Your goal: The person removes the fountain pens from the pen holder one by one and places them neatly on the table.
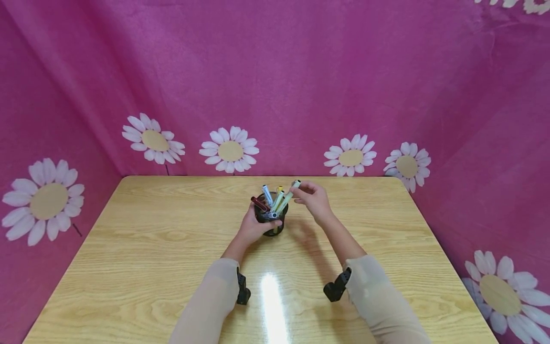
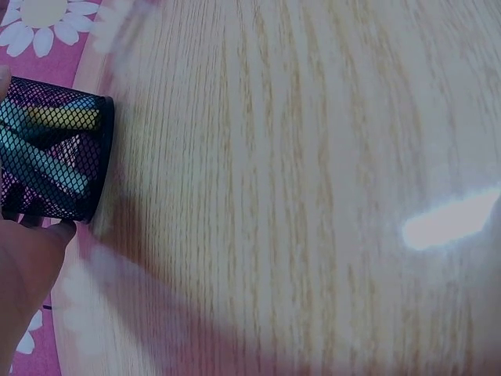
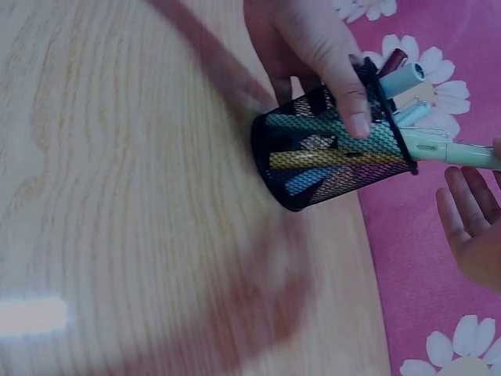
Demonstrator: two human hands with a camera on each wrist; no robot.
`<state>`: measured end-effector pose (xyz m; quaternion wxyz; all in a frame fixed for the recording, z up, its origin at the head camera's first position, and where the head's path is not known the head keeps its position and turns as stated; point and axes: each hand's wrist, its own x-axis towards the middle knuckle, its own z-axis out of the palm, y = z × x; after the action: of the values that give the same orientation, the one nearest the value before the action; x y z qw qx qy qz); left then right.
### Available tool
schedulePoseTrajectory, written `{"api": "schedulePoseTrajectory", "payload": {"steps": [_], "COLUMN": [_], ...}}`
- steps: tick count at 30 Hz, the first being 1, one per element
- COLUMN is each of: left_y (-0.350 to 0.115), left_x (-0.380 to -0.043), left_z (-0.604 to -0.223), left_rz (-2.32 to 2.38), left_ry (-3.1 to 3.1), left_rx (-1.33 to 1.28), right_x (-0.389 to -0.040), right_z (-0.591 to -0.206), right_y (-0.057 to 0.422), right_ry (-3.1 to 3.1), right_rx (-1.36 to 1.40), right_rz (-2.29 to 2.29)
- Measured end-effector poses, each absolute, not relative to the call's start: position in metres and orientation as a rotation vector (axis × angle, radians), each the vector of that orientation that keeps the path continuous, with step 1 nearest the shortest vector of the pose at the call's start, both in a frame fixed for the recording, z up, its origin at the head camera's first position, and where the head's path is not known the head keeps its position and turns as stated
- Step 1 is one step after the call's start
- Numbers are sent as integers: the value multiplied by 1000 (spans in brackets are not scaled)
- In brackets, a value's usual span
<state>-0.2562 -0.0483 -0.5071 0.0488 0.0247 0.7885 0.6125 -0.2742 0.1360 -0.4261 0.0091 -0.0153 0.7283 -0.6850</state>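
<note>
A black mesh pen cup (image 3: pixel 335 182) full of pens stands on the table, gripped round its side by my left hand (image 1: pixel 250 227). In the right wrist view the left thumb (image 3: pixel 352 106) lies across the mesh near the rim. My right hand (image 1: pixel 315 201) pinches the upper end of a light green pen (image 1: pixel 292 192), whose lower part is inside the cup. Beside it a dark red pen (image 1: pixel 259 204), a pale blue pen (image 1: pixel 267 195) and several others lean out over the rim. The left wrist view shows only part of the cup (image 2: pixel 55 157).
The wood-grain table (image 1: pixel 142 258) carries a bright light reflection (image 1: pixel 274 306) near its front. A pink curtain (image 1: pixel 275 86) with white daisies hangs behind the table and along both sides. Small black cameras (image 1: pixel 337 285) sit at both wrists.
</note>
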Motion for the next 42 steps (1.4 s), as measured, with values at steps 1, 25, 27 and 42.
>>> {"api": "schedulePoseTrajectory", "payload": {"steps": [1,25,27,42], "left_y": [-48,-48,-48,-47], "left_x": [-256,-258,-258,-256], "left_z": [-507,-509,-509,-507], "left_rz": [1864,1847,1847,1885], "left_ry": [2402,2402,2401,2378], "left_rx": [71,56,60,70], "right_x": [-275,-278,-279,-284], "right_z": [-425,-397,-395,-378], "right_y": [137,144,145,157], "right_ry": [2268,2279,2290,2343], "right_rx": [-48,-85,-96,-122], "right_rz": [-2146,-2198,-2198,-2221]}}
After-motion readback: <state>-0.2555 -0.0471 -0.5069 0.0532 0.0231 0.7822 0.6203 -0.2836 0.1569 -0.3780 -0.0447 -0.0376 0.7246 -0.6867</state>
